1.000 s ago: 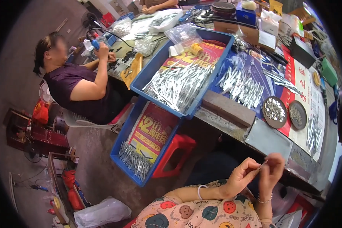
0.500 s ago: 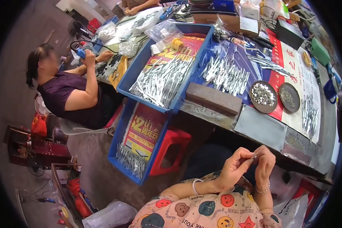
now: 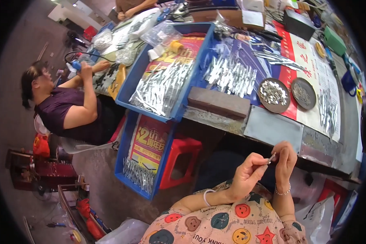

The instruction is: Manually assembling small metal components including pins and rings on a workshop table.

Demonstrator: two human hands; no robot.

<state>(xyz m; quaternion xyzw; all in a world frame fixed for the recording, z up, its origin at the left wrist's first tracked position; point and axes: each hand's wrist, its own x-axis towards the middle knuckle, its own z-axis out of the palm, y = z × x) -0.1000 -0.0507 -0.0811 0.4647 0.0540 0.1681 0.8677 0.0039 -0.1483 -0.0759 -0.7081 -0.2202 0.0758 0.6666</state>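
Observation:
My left hand and my right hand meet in my lap, below the table's front edge. Together they pinch a small silvery metal piece between the fingertips. A white bangle sits on my left wrist and a bead bracelet on my right. Loose shiny metal pieces lie on the blue cloth above my hands. Two round brown dishes of small metal parts stand on the table just beyond my hands.
A blue tray holding several metal pieces rests on the table at left; a second blue tray leans on a red stool. A seated person works at the left. A brown block and grey plate lie near the table edge.
The view has shifted, so the table sits higher and further right in the picture. My hands stay together on the small metal piece, fingers working slightly.

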